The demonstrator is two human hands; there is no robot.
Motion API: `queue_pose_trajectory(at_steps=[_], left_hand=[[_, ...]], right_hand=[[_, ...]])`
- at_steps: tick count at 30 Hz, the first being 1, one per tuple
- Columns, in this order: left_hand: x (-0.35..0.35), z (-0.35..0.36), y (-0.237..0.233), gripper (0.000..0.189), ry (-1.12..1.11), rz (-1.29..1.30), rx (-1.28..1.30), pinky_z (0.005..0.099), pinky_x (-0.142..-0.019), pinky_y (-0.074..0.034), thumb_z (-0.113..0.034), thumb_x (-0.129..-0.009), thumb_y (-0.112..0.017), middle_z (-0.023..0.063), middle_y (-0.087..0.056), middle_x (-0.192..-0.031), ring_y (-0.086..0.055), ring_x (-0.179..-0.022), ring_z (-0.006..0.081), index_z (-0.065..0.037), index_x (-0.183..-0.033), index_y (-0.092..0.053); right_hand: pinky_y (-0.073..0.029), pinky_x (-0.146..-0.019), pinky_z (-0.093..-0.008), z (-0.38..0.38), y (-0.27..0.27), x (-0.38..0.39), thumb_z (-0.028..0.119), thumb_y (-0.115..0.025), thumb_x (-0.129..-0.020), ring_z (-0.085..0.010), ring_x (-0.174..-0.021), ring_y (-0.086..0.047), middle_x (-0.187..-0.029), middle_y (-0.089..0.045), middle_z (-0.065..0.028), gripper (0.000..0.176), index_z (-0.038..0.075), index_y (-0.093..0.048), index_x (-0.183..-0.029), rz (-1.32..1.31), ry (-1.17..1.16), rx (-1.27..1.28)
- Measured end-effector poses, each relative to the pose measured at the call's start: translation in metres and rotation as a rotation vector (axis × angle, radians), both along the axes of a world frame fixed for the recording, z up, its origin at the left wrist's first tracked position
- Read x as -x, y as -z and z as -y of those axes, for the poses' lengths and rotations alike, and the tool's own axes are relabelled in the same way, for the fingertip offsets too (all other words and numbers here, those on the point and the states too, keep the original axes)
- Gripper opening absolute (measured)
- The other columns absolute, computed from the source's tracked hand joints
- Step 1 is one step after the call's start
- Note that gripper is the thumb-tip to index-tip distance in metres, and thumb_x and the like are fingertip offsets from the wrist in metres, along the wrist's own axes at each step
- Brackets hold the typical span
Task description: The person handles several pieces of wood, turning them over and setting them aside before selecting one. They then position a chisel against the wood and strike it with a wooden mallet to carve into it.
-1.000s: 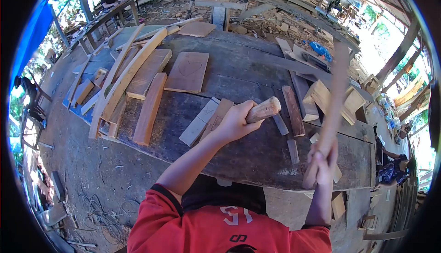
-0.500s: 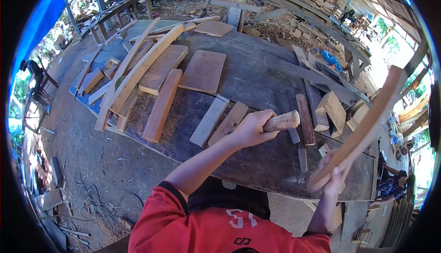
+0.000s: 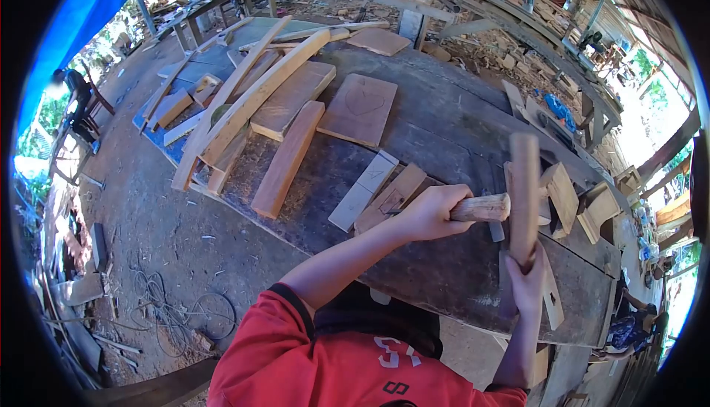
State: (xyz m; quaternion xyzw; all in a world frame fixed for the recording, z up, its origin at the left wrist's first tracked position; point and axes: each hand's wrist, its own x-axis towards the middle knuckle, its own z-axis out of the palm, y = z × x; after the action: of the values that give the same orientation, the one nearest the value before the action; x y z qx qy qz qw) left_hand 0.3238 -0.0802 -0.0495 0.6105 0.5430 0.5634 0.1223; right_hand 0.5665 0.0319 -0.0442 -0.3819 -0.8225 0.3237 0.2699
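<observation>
My left hand [image 3: 438, 213] is closed around a round wooden stick [image 3: 484, 208], whose blunt end points right and overlaps the right-hand piece in this view. In my right hand [image 3: 526, 277] is a length of wood [image 3: 523, 189], gripped near its lower part and standing nearly upright, slightly blurred. Below and beside that hand shows a pale wooden strip [image 3: 552, 300] with a dark slot. Under my left forearm lies a brown block [image 3: 392, 198], and left of it a greyish block [image 3: 364, 189] with pencil marks.
The dark worktable [image 3: 436, 130] carries a board with a drawn heart [image 3: 359, 107], a reddish bar [image 3: 290, 159] and long beams [image 3: 259, 100] at left. Angled blocks [image 3: 562, 198] stand at right. A cable [image 3: 159, 307] lies on the floor. A person [image 3: 74, 104] sits far left.
The wood in my right hand has swung from a rightward slant to nearly upright, nearer the stick. My left hand keeps its hold. The whole view has shifted slightly.
</observation>
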Motion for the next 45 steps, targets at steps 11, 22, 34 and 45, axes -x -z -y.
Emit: queue_pose_trajectory(at_steps=[11,22,34,45], left_hand=[[-0.001,0.003,-0.001,0.028,0.016,-0.008,0.029,0.0312,-0.064,-0.045,-0.009,-0.067,-0.07,0.0111,-0.06,-0.079,-0.06,-0.072,0.0246,-0.002,-0.09,-0.057],[-0.003,0.003,0.003,0.027,0.015,-0.008,0.015,0.0343,-0.063,-0.046,-0.014,-0.069,-0.071,0.0141,-0.059,-0.077,-0.06,-0.072,0.0302,-0.003,-0.087,-0.054],[-0.005,0.007,0.001,0.028,0.021,-0.023,0.038,0.0362,-0.065,-0.046,-0.013,-0.068,-0.07,0.0145,-0.059,-0.08,-0.06,-0.076,0.0317,-0.003,-0.089,-0.054],[0.014,0.046,0.01,0.057,-0.126,-0.237,0.114,0.0378,-0.082,-0.045,-0.033,-0.066,-0.078,0.0169,-0.057,-0.105,-0.056,-0.097,0.0328,-0.003,-0.107,-0.053]], right_hand=[[-0.048,-0.072,-0.0439,-0.012,0.036,0.012,0.031,-0.068,-0.073,-0.0359,-0.081,-0.061,-0.086,-0.062,-0.0174,0.038,0.005,-0.056,-0.098,0.429,0.054,-0.303],[-0.048,-0.073,-0.0396,-0.02,0.033,0.01,0.034,-0.067,-0.076,-0.033,-0.082,-0.061,-0.087,-0.062,-0.0163,0.039,0.002,-0.063,-0.097,0.419,0.057,-0.282],[-0.04,-0.091,-0.0395,0.006,-0.012,0.037,0.034,-0.072,-0.073,-0.0253,-0.114,-0.049,-0.125,-0.049,-0.0152,0.083,0.004,-0.031,-0.138,-0.267,-0.305,-0.12],[-0.043,-0.093,-0.0346,0.038,-0.017,0.1,0.002,-0.061,-0.082,-0.0223,-0.105,-0.056,-0.113,-0.056,-0.0176,0.059,0.003,-0.03,-0.133,-0.617,-0.584,0.192]])
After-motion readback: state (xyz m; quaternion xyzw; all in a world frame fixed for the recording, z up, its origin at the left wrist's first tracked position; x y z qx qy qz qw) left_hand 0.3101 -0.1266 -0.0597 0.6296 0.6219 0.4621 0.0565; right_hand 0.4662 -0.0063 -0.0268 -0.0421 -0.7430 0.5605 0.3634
